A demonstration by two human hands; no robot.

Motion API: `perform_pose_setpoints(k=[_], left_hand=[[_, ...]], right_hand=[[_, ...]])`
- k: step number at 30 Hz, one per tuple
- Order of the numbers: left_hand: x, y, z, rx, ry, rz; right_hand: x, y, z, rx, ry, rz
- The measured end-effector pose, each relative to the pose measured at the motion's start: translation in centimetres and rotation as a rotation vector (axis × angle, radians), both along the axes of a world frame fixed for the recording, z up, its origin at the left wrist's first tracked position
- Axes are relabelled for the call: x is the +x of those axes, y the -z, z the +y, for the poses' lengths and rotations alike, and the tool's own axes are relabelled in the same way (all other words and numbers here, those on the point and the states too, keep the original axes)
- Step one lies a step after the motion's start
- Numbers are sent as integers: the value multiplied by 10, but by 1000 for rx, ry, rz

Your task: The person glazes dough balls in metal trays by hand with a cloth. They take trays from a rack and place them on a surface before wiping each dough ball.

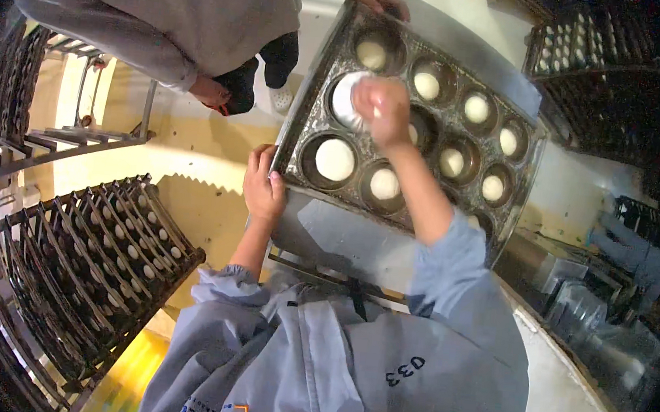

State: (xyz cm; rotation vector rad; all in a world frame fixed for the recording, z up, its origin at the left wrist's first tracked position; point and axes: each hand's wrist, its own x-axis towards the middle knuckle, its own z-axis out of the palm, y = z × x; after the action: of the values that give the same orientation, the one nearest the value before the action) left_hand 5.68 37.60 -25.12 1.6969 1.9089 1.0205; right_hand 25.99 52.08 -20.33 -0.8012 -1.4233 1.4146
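Observation:
A dark baking tray (pixel 325 54) with several round cups lies on a metal surface, and pale dough balls (pixel 334 159) sit in its cups. My left hand (pixel 265 186) is closed on the tray's near-left corner, thumb on top. My right hand (pixel 383 109) is above the tray's left part, curled into a fist and slightly blurred. Next to its fingers, at a left-hand cup, is a bright white round thing (pixel 348 100); I cannot tell whether it is dough or a tool. My right forearm hides part of the near row of cups.
Across the tray stands a co-worker (pixel 167 0), one hand (pixel 380 0) at the tray's far edge. Racks holding dough balls stand at lower left (pixel 94 263) and upper right (pixel 591 56). Clear plastic containers (pixel 582 310) are on the right.

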Motion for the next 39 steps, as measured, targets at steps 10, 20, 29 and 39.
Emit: perform_pose_setpoints(k=[10, 20, 29, 39], left_hand=[[5, 6, -3, 12, -60, 61], [6, 11, -10, -58, -75, 96], [9, 13, -6, -67, -80, 118], [11, 11, -6, -85, -77, 88]], right_hand=[[2, 21, 73, 341, 156, 32], [27, 48, 137, 343, 94, -217], [28, 57, 137, 153, 162, 4], [88, 11, 104, 281, 324, 38]])
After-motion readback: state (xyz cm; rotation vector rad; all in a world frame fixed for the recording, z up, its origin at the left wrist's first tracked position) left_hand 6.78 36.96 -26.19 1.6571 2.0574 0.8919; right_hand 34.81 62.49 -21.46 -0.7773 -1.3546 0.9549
